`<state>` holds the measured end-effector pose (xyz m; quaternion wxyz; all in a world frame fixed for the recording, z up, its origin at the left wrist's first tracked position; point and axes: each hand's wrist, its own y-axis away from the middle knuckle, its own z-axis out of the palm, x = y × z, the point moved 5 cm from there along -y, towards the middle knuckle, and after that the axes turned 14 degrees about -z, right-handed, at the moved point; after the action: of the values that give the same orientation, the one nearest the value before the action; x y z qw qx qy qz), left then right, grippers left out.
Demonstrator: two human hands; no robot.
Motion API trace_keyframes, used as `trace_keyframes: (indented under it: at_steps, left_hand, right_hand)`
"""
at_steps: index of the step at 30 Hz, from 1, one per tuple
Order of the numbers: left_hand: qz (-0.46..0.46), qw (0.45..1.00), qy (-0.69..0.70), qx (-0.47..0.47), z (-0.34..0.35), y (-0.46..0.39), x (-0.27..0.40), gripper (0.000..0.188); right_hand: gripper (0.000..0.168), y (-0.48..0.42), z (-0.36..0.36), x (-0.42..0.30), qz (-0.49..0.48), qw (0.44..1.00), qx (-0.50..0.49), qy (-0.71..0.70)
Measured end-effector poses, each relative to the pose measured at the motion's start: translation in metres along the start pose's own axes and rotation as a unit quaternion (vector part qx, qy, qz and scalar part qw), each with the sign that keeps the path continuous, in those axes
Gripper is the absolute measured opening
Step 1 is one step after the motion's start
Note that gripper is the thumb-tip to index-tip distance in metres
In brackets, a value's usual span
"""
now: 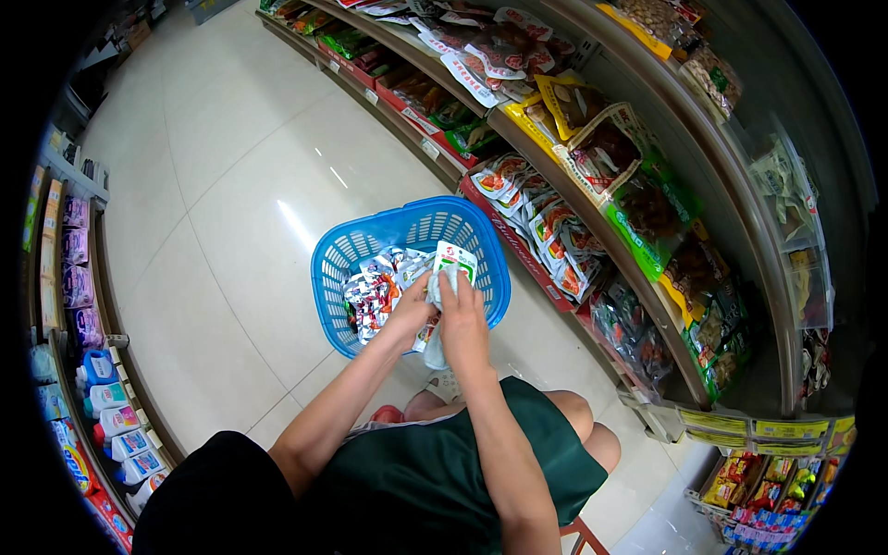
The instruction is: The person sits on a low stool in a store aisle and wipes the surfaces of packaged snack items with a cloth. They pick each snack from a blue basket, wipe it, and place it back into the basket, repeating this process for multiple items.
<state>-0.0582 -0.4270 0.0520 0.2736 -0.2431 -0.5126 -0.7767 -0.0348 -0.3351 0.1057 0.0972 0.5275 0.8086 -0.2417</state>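
Over a blue plastic shopping basket [324, 277] on the floor, both my hands are close together. My left hand [414, 309] grips the near left edge of a white and green snack packet [454, 257]. A pale blue-green cloth [436, 350] is in my right hand [463, 319], pressed against the face of that packet and hanging down below the fingers. Several silvery and red foil packets [378, 295] lie heaped inside the basket under my hands. The lower part of the held packet is hidden by my fingers and the cloth.
To the right, shelves [555, 163] curve past with bagged snacks. A red cardboard box [517, 246] of similar packets sits on the low shelf beside the basket. At left, another shelf holds detergent bottles [111, 397]. Pale tiles [229, 277] cover the floor; a dark green apron [416, 465] covers my lap.
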Motion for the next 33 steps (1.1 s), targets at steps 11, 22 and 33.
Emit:
trace_keyframes:
  at_steps: [11, 22, 33]
  left_hand:
    - [0.031, 0.968, 0.234, 0.081, -0.021, -0.029, 0.003, 0.035]
    - [-0.099, 0.924, 0.364, -0.066, 0.002, -0.011, -0.025, 0.031]
    - [-0.114, 0.924, 0.329, -0.155, -0.001, -0.018, -0.035, 0.032]
  right_hand:
    - [0.053, 0.012, -0.003, -0.008, 0.000, 0.994, 0.008, -0.111]
    - [0.070, -0.001, -0.002, -0.005, -0.023, 0.983, 0.110, -0.145]
    - [0.075, -0.010, -0.021, 0.008, 0.039, 0.973, 0.194, -0.117]
